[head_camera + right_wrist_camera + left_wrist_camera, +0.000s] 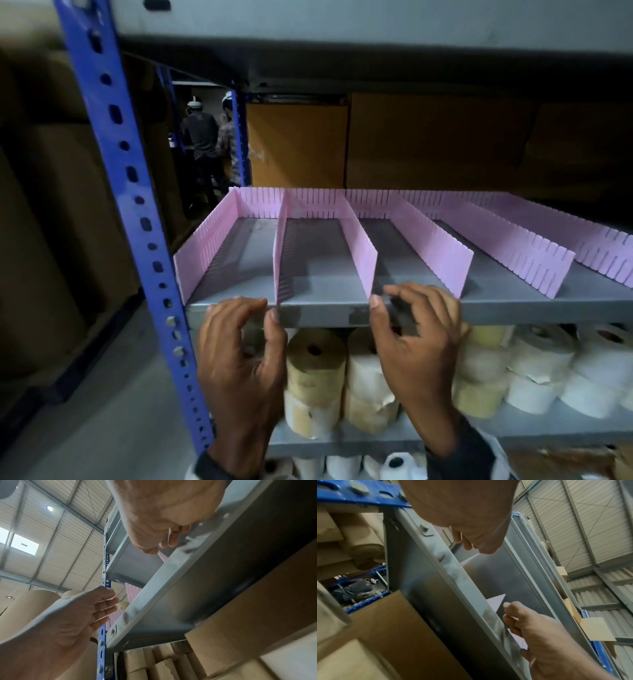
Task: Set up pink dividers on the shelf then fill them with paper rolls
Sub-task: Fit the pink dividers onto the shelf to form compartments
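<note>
Several pink slotted dividers stand upright on the grey shelf, running front to back from a pink back strip. My left hand hovers at the shelf's front edge, fingers loosely curled, its thumb just by the second divider's front end. My right hand is likewise loosely curled by the third divider's front end. Neither hand holds anything. In the wrist views, the left hand and right hand sit close to pink divider tips. Paper rolls are stacked on the shelf below.
A blue perforated upright frames the rack's left side. Brown cardboard boxes stand behind the shelf. White rolls fill the lower shelf's right part. Two people stand far back on the left. Another shelf hangs overhead.
</note>
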Tool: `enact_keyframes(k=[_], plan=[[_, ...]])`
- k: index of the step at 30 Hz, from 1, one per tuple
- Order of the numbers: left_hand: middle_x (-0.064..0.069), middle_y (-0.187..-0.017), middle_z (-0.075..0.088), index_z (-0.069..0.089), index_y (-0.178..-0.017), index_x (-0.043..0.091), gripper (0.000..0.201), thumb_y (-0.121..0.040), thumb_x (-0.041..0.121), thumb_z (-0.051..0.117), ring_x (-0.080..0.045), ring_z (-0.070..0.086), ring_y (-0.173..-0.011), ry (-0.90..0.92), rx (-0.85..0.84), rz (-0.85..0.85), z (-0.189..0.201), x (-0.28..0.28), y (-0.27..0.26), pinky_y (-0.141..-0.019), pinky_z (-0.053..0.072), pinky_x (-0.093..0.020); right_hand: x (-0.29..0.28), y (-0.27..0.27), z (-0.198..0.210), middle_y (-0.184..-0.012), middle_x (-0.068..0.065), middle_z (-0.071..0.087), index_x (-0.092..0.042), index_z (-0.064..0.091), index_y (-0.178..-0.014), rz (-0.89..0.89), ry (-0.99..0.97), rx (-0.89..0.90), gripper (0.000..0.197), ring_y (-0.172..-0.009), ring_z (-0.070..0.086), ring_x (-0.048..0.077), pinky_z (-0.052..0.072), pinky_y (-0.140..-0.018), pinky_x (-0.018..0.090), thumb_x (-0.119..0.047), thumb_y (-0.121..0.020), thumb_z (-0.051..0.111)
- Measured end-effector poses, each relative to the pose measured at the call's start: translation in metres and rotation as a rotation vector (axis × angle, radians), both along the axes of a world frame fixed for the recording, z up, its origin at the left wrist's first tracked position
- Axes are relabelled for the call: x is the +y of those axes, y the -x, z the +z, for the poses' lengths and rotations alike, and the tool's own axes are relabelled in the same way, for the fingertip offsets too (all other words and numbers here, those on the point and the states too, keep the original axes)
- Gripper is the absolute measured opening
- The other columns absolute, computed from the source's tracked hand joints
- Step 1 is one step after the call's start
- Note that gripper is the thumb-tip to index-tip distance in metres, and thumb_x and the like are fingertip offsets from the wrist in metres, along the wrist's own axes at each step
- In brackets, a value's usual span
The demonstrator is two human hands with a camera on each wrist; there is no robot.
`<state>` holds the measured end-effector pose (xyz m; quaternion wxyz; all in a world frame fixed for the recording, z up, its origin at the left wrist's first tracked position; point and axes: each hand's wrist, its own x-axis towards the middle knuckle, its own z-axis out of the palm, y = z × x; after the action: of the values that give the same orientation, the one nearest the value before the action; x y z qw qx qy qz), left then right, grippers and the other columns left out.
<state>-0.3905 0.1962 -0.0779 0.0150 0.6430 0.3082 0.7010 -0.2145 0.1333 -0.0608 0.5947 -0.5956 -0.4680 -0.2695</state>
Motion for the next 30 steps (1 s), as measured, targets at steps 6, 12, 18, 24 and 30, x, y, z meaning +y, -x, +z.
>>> enact_keyframes(k=[6,12,18,24,30], plan=[[0.002,-0.096,0.067,0.069,-0.094,0.011,0.017,-0.094,0.027,0.064,-0.026,0.064,-0.097,0.063,0.115,-0.048,0.000,0.023,0.011,-0.109,0.041,-0.048,0.014,0.010,-0.009,-0.088,-0.004,0.068,-0.019,0.073,-0.081,-0.034,-0.002,0.054,0.017,-0.096,0.061,0.032,0.045,-0.081,0.061,-0.033,-0.088,0.065],[0.005,-0.090,0.066,0.070,-0.086,0.014,0.011,-0.092,0.023,0.071,-0.024,0.064,-0.090,0.112,0.083,-0.069,0.000,0.025,0.008,-0.105,0.038,-0.054,0.016,0.015,-0.009,-0.085,-0.002,0.068,-0.018,0.070,-0.077,-0.084,-0.012,0.065,0.012,-0.093,0.062,0.034,0.044,-0.081,0.060,-0.024,-0.086,0.067],[0.004,-0.090,0.067,0.074,-0.084,0.016,0.016,-0.092,0.029,0.068,-0.023,0.063,-0.090,0.098,0.070,-0.048,0.003,0.025,0.004,-0.101,0.042,-0.057,0.018,0.016,-0.013,-0.087,0.001,0.068,-0.013,0.071,-0.081,-0.076,-0.059,0.050,0.012,-0.092,0.061,0.034,0.046,-0.082,0.057,-0.022,-0.087,0.067],[0.002,-0.099,0.069,0.076,-0.095,0.010,0.017,-0.097,0.023,0.066,-0.020,0.064,-0.098,-0.015,0.123,-0.089,-0.011,0.022,0.041,-0.102,0.046,-0.043,0.011,0.051,-0.016,-0.097,0.007,0.067,-0.012,0.071,-0.091,-0.076,-0.167,0.009,0.015,-0.094,0.062,0.035,0.044,-0.085,0.056,-0.025,-0.092,0.065],[-0.005,-0.102,0.067,0.076,-0.106,0.009,0.020,-0.094,0.022,0.068,-0.020,0.060,-0.096,0.047,0.091,0.152,-0.029,0.036,0.089,-0.092,0.044,-0.027,0.039,0.105,-0.012,-0.093,-0.005,0.068,-0.023,0.076,-0.089,0.029,0.021,-0.036,0.019,-0.097,0.062,0.028,0.043,-0.083,0.055,-0.039,-0.088,0.066]])
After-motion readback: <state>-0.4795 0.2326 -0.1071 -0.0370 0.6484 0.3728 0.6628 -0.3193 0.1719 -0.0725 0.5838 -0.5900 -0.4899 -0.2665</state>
